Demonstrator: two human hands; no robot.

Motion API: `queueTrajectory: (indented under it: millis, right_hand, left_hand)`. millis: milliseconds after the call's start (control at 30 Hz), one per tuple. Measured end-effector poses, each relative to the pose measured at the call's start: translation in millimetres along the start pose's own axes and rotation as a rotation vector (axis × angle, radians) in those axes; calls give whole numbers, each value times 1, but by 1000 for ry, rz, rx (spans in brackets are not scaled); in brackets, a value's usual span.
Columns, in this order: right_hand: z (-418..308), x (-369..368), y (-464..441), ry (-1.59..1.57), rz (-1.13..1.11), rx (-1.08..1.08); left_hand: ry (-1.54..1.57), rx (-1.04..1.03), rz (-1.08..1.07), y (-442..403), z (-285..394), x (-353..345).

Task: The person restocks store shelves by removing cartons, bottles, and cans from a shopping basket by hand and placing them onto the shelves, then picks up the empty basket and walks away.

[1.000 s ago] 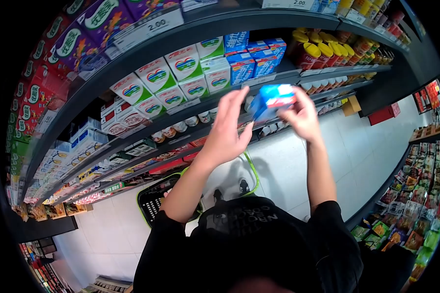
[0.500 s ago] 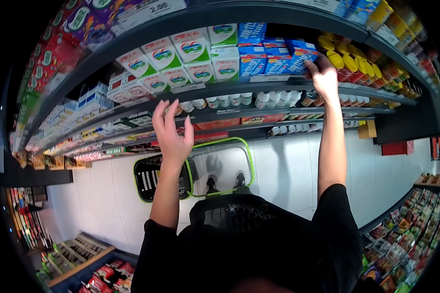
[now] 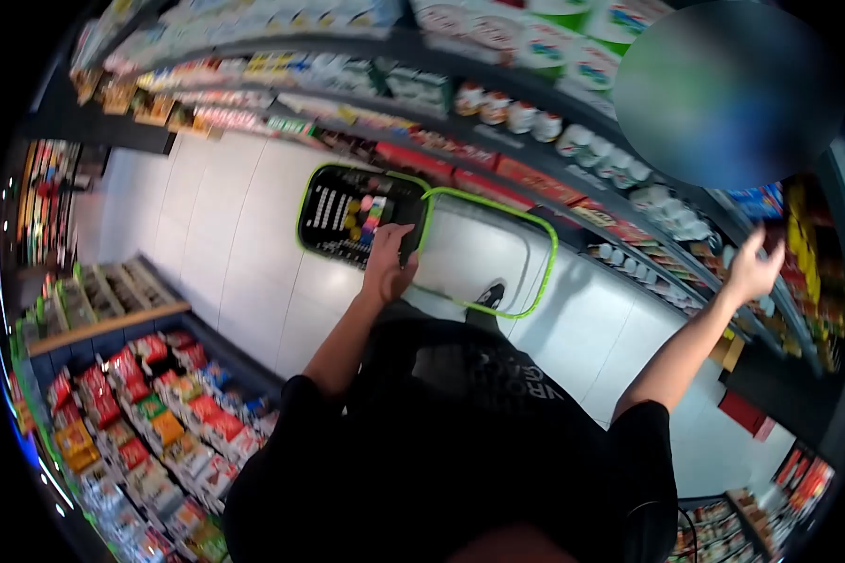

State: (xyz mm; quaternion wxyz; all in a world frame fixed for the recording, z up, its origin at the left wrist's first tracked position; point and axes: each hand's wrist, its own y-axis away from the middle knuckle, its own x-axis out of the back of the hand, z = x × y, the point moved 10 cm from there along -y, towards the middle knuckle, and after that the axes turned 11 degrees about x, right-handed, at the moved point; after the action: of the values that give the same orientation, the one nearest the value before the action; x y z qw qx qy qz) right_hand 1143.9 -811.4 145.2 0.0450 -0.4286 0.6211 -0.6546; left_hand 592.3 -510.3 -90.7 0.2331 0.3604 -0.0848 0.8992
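My left hand (image 3: 390,265) is over the near edge of a black shopping basket (image 3: 324,208) with a green rim, its fingers apart and nothing seen in them. Several small colourful items (image 3: 376,211) lie in that basket. Off to the right, my right hand (image 3: 753,267) hangs in front of the shelf, fingers spread and holding nothing visible. Close beyond it are blue boxes (image 3: 759,201) and yellow-lidded containers (image 3: 803,249). A round blur hides part of the upper shelf.
The green-rimmed basket handle (image 3: 552,253) loops over the pale floor (image 3: 253,225) near a black shoe (image 3: 491,295). Stocked shelves (image 3: 535,98) run across the top and right. A bin of snack packets (image 3: 160,422) stands at lower left.
The view has turned left and down. The blue box taken to the shelf earlier is no longer in my right hand, which has come away. My left hand has moved to the basket.
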Motion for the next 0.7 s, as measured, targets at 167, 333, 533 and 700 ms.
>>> queueTrajectory:
  millis: [167, 333, 533, 700]
  right_hand:
    - [-143, -7, 146, -387, -90, 34]
    - [-407, -79, 444, -806, -1105, 31]
    - [-647, -202, 775, -714, -1617, 538]
    - [-675, -307, 974, -261, -1954, 582]
  left_hand:
    - [3, 821, 61, 122, -334, 29]
    - [304, 1673, 175, 285, -554, 102]
    - [238, 1314, 11, 174, -666, 163]
    - [252, 1122, 2, 139, -749, 173]
